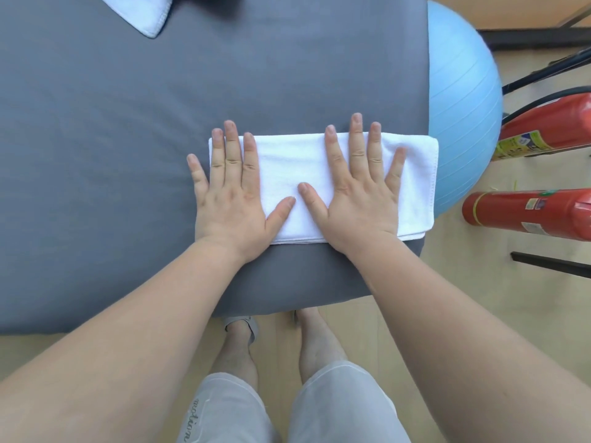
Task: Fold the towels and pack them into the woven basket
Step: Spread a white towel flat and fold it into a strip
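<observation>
A white towel [294,167], folded into a long rectangle, lies on the grey-covered bed near its right front corner. My left hand [230,193] rests flat on the towel's left end, fingers spread, with the little finger off on the sheet. My right hand [358,187] presses flat on the towel's right half, fingers apart. The two thumbs almost meet at the towel's middle. Neither hand grips anything. The corner of a second white towel [140,12] shows at the top left edge. No woven basket is in view.
The grey bed sheet [128,155] fills the left and middle. A light blue exercise ball [463,100] sits against the bed's right edge. Two red fire extinguishers [527,215] lie on the wooden floor to the right, with black metal bars nearby. My legs stand below the bed edge.
</observation>
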Motion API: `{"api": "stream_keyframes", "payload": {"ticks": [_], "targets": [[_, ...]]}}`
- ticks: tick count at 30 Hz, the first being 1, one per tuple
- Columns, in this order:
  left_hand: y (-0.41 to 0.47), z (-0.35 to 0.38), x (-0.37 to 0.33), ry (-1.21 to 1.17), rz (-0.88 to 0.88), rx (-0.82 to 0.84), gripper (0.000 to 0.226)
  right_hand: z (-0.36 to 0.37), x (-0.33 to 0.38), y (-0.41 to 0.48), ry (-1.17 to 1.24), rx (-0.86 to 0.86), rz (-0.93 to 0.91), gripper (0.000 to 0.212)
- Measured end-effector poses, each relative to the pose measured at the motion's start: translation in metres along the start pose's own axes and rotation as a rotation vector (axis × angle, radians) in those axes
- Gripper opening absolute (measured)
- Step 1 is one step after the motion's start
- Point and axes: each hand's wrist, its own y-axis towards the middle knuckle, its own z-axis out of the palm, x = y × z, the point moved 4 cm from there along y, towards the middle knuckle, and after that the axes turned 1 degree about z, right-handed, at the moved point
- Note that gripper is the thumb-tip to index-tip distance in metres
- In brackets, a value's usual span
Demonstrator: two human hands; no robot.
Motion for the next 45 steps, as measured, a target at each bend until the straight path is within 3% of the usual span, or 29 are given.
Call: {"api": "stream_keyframes", "payload": {"ticks": [6, 15, 17, 20, 25, 28, 32, 36, 39, 45], "targets": [[0.005, 0.002, 0.0, 0.007, -0.008, 0.039, 0.111, 0.0, -0.041, -0.001, 0.006, 0.021, 0.05, 0.092], [0.002, -0.007, 0.003, 0.013, 0.013, 0.061, 0.106, -0.005, -0.051, 0.003, 0.005, 0.041, 0.037, 0.094], [-0.002, -0.014, 0.007, -0.058, 0.016, -0.003, 0.099, -0.015, -0.041, -0.001, -0.058, 0.006, 0.052, 0.09], [-0.01, -0.028, 0.019, -0.256, -0.068, -0.152, 0.089, -0.027, -0.006, -0.008, -0.047, -0.064, -0.076, 0.086], [-0.008, -0.041, 0.042, -0.369, -0.31, -0.199, 0.061, -0.005, 0.02, -0.004, -0.049, 0.019, -0.087, 0.088], [-0.003, -0.044, 0.048, -0.469, -0.33, -0.145, 0.039, 0.002, 0.019, -0.003, -0.061, 0.037, -0.076, 0.089], [0.006, -0.051, 0.047, -0.555, -0.333, -0.051, 0.032, 0.003, 0.021, -0.003, -0.057, 0.026, -0.071, 0.089], [0.008, -0.049, 0.049, -0.991, -0.604, 0.037, 0.034, 0.003, 0.021, -0.005, -0.059, 0.03, -0.062, 0.088], [0.007, -0.049, 0.048, -1.182, -0.664, 0.105, 0.015, 0.002, 0.022, -0.007, -0.043, 0.027, -0.049, 0.088], [-0.012, -0.057, 0.085, -1.171, -0.605, 0.025, 0.009, 0.004, 0.065, -0.011, 0.005, 0.062, -0.076, 0.09]]}}
